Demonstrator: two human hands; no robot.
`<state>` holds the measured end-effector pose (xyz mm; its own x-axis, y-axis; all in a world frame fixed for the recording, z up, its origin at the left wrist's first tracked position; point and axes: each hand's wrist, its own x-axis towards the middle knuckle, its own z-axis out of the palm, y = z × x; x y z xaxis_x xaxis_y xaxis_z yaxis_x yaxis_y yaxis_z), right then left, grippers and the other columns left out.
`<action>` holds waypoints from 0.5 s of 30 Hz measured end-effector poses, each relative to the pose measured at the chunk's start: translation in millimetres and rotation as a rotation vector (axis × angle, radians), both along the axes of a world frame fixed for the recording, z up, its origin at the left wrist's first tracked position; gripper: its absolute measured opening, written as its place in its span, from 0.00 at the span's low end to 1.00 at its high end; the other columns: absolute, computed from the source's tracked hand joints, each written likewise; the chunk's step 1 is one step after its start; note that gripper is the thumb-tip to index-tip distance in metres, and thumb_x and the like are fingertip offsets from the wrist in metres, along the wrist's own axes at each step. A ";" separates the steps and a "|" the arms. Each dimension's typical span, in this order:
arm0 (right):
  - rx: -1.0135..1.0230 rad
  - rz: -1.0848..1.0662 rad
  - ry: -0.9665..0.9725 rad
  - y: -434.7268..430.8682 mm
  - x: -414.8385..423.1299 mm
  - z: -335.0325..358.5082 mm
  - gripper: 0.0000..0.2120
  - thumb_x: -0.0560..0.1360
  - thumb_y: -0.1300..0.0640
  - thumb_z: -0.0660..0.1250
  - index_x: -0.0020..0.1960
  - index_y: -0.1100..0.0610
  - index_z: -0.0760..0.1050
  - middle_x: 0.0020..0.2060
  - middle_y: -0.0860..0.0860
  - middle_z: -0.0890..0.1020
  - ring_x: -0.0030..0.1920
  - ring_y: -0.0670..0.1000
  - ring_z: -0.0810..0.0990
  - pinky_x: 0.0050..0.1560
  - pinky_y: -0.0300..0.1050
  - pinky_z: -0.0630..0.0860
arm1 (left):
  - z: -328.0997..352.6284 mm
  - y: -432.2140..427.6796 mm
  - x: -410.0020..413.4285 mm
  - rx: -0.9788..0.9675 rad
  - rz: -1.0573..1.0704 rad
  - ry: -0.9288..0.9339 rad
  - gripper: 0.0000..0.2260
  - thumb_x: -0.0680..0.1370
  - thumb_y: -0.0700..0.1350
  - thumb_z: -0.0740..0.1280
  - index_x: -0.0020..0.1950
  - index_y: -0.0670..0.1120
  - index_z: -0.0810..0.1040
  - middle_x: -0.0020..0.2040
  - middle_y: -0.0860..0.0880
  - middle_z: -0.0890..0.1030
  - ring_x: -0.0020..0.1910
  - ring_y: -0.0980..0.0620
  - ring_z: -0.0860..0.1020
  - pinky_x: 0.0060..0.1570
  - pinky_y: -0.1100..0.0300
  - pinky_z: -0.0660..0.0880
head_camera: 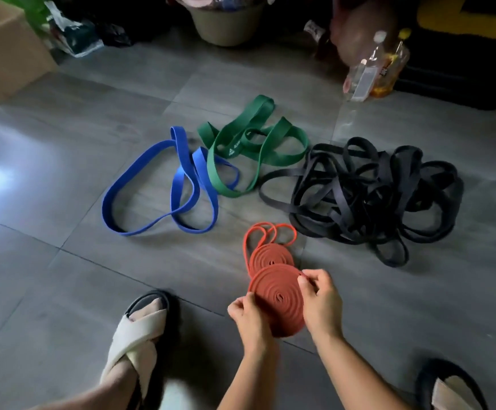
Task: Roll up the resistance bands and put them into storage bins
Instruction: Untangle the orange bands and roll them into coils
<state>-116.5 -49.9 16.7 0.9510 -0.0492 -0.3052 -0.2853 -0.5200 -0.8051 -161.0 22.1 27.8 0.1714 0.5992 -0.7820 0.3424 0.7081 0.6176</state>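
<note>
Orange resistance band [276, 300]: wound into a flat spiral disc and held above the grey tiled floor [92, 276]. The left hand [248, 318] pinches the disc's near-left rim. The right hand [320, 300] pinches its far-right rim with curled fingers. Just beyond the disc lies a smaller orange coil [270, 258], trailing loose loops. Farther beyond the disc, to the left, the blue band [158, 184] and green band [249, 149] overlap. Beyond the disc to the right lies a tangled pile of black bands [371, 196]. A sandalled foot [140, 329] rests left of the disc.

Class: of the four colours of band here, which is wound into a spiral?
The orange band, held between the left hand and right hand; the blue band, green band and black bands lie loose.
</note>
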 end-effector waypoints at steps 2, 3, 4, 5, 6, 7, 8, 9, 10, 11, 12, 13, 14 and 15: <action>-0.006 0.028 -0.009 12.4 20.2 -18.5 0.06 0.74 0.64 0.65 0.50 0.63 0.77 0.47 0.57 0.82 0.48 0.55 0.78 0.42 0.37 0.65 | -15.3 4.3 13.2 0.006 0.022 -0.003 0.03 0.80 0.40 0.56 0.46 0.44 0.65 0.40 0.47 0.71 0.40 0.51 0.70 0.37 0.60 0.66; -0.016 0.040 -0.014 17.9 29.8 -28.3 0.06 0.74 0.63 0.65 0.50 0.63 0.77 0.48 0.56 0.82 0.49 0.56 0.78 0.44 0.38 0.66 | -26.0 7.3 19.1 0.036 0.008 0.013 0.05 0.80 0.40 0.57 0.43 0.45 0.66 0.40 0.48 0.71 0.39 0.52 0.70 0.36 0.61 0.67; -0.028 0.046 -0.016 22.0 38.6 -38.3 0.06 0.74 0.63 0.65 0.50 0.62 0.77 0.48 0.56 0.82 0.50 0.56 0.79 0.46 0.40 0.68 | -36.6 10.7 24.4 0.081 -0.024 0.035 0.07 0.79 0.40 0.58 0.41 0.46 0.66 0.40 0.47 0.72 0.38 0.52 0.71 0.35 0.62 0.67; -0.038 0.048 -0.018 25.3 46.9 -47.9 0.05 0.74 0.62 0.65 0.50 0.61 0.77 0.48 0.56 0.82 0.50 0.57 0.79 0.48 0.43 0.70 | -47.5 14.7 28.6 0.130 -0.064 0.061 0.09 0.79 0.40 0.59 0.39 0.47 0.66 0.40 0.47 0.73 0.39 0.51 0.72 0.35 0.62 0.67; -0.050 0.050 -0.018 27.9 54.3 -57.4 0.05 0.74 0.62 0.65 0.50 0.60 0.77 0.48 0.56 0.83 0.50 0.58 0.79 0.49 0.46 0.72 | -58.1 17.5 31.6 0.170 -0.103 0.087 0.09 0.78 0.40 0.61 0.39 0.48 0.67 0.42 0.45 0.75 0.40 0.49 0.73 0.36 0.60 0.67; -0.061 0.061 -0.022 30.5 61.1 -65.4 0.05 0.75 0.61 0.65 0.50 0.60 0.77 0.48 0.56 0.83 0.50 0.58 0.79 0.49 0.48 0.73 | -68.1 19.8 33.7 0.193 -0.132 0.105 0.09 0.78 0.41 0.63 0.38 0.49 0.69 0.44 0.43 0.76 0.42 0.49 0.73 0.38 0.60 0.67; -0.067 0.076 -0.034 33.3 67.0 -72.5 0.05 0.75 0.61 0.65 0.50 0.60 0.77 0.48 0.56 0.83 0.50 0.58 0.79 0.49 0.48 0.73 | -76.7 22.0 34.7 0.202 -0.151 0.113 0.09 0.77 0.41 0.64 0.37 0.49 0.70 0.45 0.42 0.77 0.41 0.49 0.73 0.38 0.60 0.67; -0.065 0.094 -0.052 36.5 72.1 -78.4 0.06 0.75 0.62 0.65 0.50 0.60 0.77 0.48 0.56 0.83 0.49 0.58 0.79 0.49 0.48 0.72 | -83.1 23.2 35.6 0.194 -0.153 0.109 0.09 0.77 0.41 0.64 0.37 0.49 0.70 0.43 0.44 0.77 0.40 0.50 0.73 0.38 0.61 0.68; -0.058 0.109 -0.069 39.9 76.4 -83.7 0.06 0.75 0.62 0.64 0.50 0.60 0.77 0.47 0.56 0.83 0.49 0.58 0.80 0.49 0.48 0.72 | -88.6 23.8 36.5 0.175 -0.145 0.101 0.09 0.77 0.40 0.64 0.37 0.49 0.71 0.41 0.46 0.77 0.39 0.51 0.73 0.37 0.62 0.68; -0.055 0.125 -0.082 43.1 79.8 -87.8 0.06 0.75 0.62 0.64 0.50 0.60 0.77 0.47 0.56 0.83 0.49 0.59 0.80 0.48 0.48 0.72 | -92.7 23.9 37.3 0.162 -0.132 0.091 0.09 0.77 0.40 0.65 0.38 0.48 0.71 0.39 0.48 0.76 0.38 0.52 0.73 0.39 0.62 0.69; -0.055 0.140 -0.091 45.8 82.4 -91.4 0.06 0.75 0.62 0.64 0.50 0.60 0.77 0.47 0.57 0.83 0.48 0.58 0.80 0.48 0.48 0.72 | -95.8 23.8 38.2 0.159 -0.122 0.082 0.08 0.77 0.40 0.65 0.38 0.48 0.72 0.38 0.49 0.76 0.38 0.52 0.73 0.41 0.61 0.70; -0.057 0.153 -0.095 47.8 84.3 -94.8 0.06 0.75 0.62 0.64 0.50 0.60 0.77 0.47 0.56 0.83 0.48 0.58 0.80 0.48 0.48 0.71 | -98.7 24.2 38.6 0.165 -0.115 0.074 0.08 0.77 0.40 0.65 0.39 0.48 0.72 0.37 0.49 0.76 0.38 0.53 0.73 0.43 0.60 0.70; -0.059 0.165 -0.098 48.9 85.8 -98.2 0.06 0.75 0.62 0.64 0.50 0.60 0.77 0.47 0.56 0.83 0.48 0.58 0.80 0.48 0.47 0.71 | -100.9 24.2 38.8 0.169 -0.108 0.064 0.08 0.77 0.39 0.65 0.39 0.48 0.73 0.37 0.48 0.76 0.37 0.53 0.73 0.44 0.58 0.70; -0.060 0.175 -0.103 49.5 87.4 -101.2 0.06 0.75 0.62 0.65 0.50 0.60 0.77 0.46 0.56 0.83 0.48 0.58 0.80 0.47 0.46 0.71 | -103.2 24.1 38.7 0.179 -0.103 0.055 0.07 0.76 0.38 0.66 0.39 0.47 0.74 0.37 0.48 0.76 0.37 0.53 0.73 0.44 0.58 0.70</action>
